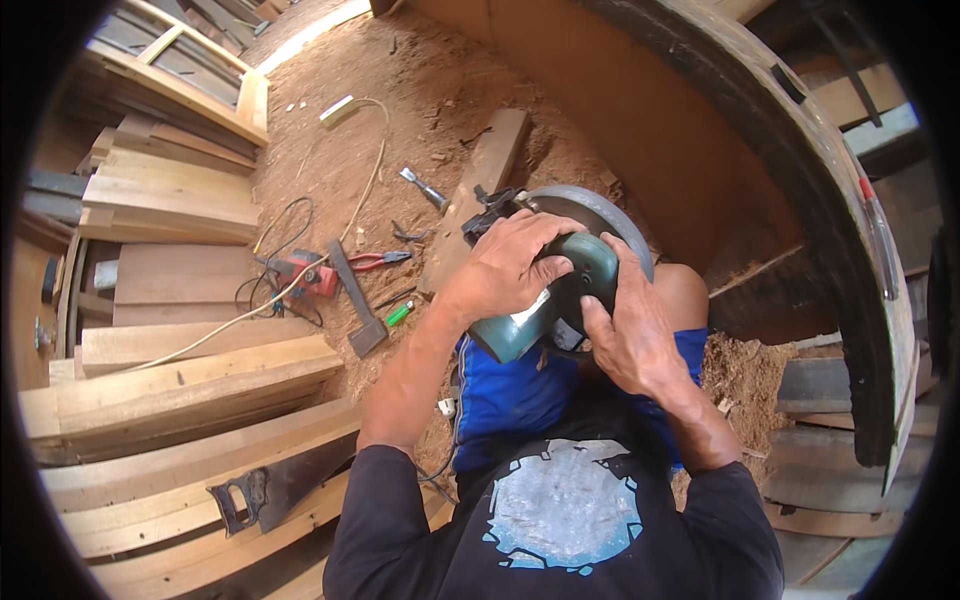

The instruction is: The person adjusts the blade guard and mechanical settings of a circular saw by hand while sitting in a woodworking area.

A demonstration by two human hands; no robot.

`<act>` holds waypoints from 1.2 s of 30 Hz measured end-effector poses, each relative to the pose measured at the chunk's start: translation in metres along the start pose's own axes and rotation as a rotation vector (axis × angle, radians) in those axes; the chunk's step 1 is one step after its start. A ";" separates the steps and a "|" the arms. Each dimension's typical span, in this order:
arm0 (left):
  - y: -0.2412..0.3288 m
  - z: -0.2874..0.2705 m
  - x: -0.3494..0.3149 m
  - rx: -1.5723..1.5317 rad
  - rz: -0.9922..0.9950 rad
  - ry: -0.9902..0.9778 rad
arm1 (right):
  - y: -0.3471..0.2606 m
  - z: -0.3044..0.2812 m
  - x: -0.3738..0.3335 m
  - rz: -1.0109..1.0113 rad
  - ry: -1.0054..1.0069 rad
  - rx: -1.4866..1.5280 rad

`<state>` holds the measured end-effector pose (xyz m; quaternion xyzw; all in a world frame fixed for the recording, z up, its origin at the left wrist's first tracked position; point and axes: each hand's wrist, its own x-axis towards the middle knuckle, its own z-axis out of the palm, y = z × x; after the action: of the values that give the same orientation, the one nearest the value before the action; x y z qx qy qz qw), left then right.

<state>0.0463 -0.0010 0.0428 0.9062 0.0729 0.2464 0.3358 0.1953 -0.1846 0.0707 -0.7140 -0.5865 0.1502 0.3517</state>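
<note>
Green power tool with grey disc: at the person's lap, between both hands, right of the plank's near end as seen.

Left to right:
- Timber stack along the floor's left edge. Handsaw on its near planks, handle toward left.
- Red power tool on the sawdust floor, just off the timber's right edge; pale cable crosses it.
- Dark hammer just beside it, red-handled pliers to the right, green-handled tool nearer the lap.
- Chisel-like tool by the plank's left edge.
- Left hand: clamped over the housing top, thumb toward the round end.
- Right hand: clamped on the round end, between thumb and fingers.
- Large curved panel, floor's right side.
</note>
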 end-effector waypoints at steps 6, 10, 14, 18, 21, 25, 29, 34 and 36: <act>0.015 0.019 0.008 0.093 -0.051 0.150 | 0.020 0.008 0.007 0.066 0.135 -0.005; 0.014 0.022 0.006 0.110 -0.049 0.203 | 0.026 0.010 0.009 0.012 0.178 -0.019; 0.014 0.022 0.005 0.117 -0.053 0.225 | 0.028 0.010 0.012 -0.029 0.194 0.008; 0.010 0.024 0.004 0.120 -0.052 0.236 | 0.027 0.009 0.015 -0.076 0.206 0.043; 0.007 0.027 0.004 0.118 -0.044 0.260 | 0.031 0.012 0.015 -0.094 0.218 0.055; 0.008 0.025 0.004 0.115 -0.057 0.252 | 0.034 0.009 0.016 -0.119 0.200 0.047; 0.004 0.027 0.002 0.114 -0.040 0.272 | 0.034 0.008 0.013 -0.120 0.186 0.079; 0.004 0.028 0.004 0.103 -0.041 0.263 | 0.037 0.011 0.014 -0.074 0.187 0.110; 0.005 0.026 0.004 0.107 -0.051 0.255 | 0.037 0.012 0.014 -0.074 0.191 0.111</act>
<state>0.0625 -0.0185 0.0308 0.8820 0.1510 0.3466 0.2813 0.2187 -0.1703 0.0401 -0.6823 -0.5672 0.1005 0.4501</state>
